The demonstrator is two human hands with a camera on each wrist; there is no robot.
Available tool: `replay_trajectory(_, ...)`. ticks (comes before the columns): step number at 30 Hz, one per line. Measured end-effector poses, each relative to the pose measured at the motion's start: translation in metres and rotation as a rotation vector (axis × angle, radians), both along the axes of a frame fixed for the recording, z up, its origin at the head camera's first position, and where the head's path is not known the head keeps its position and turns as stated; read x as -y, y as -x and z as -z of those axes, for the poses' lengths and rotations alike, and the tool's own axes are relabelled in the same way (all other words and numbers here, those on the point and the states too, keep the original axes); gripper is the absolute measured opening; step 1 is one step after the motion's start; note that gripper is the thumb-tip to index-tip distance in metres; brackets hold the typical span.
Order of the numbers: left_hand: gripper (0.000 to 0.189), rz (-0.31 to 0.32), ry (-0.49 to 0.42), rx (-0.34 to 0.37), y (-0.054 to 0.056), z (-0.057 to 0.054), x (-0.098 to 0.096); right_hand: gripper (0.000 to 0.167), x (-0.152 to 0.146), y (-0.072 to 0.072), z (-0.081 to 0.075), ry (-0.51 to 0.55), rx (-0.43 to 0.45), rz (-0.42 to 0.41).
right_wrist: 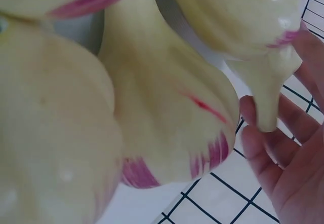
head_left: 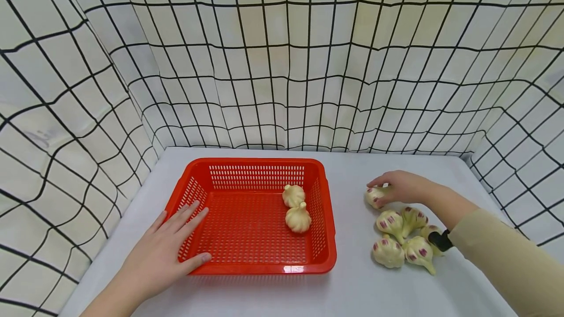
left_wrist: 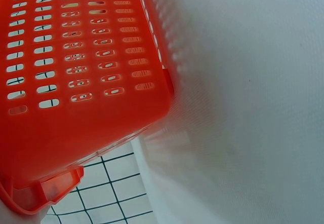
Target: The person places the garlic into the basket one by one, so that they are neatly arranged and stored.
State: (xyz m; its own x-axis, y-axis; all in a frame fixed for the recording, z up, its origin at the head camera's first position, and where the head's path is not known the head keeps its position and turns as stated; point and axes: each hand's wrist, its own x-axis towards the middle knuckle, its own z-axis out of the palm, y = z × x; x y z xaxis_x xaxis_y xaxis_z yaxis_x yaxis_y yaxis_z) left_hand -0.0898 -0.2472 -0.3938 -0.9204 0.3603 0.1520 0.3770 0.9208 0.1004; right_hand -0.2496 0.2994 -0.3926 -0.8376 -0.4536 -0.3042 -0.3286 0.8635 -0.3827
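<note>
Gripping garlic (head_left: 373,197), right hand (head_left: 400,187), other bulbs (head_left: 391,223) clustered beside, gridded backdrop (head_left: 299,28) behind.

White walls (head_left: 320,65) — wavy black grid lines (head_left: 304,80), white tabletop (head_left: 352,283)

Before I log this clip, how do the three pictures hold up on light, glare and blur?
Head: bright, fairly even light, with a small white glare patch on the front rim of the red basket; left wrist: soft shading on the white tabletop beside the basket; right wrist: dimmer, with small highlights on the garlic bulbs, which loom large and look slightly soft.
</note>
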Motion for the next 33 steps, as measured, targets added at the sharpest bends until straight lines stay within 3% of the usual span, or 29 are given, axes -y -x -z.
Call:
replay_trajectory(18, 0.092, -0.010, -0.001, 0.008, -0.001, 0.001, 0.000, 0.033, 0.017, -0.006, -0.009, -0.027, -0.033, -0.048)
replay_trajectory(25, 0.091, 0.011, -0.013, -0.032, -0.001, 0.001, 0.000, 0.030, 0.018, -0.005, -0.007, -0.015, -0.051, -0.078)
replay_trajectory(33, 0.092, 0.007, -0.003, -0.010, 0.001, 0.000, 0.000, 0.032, 0.016, -0.008, -0.008, -0.007, -0.053, -0.083)
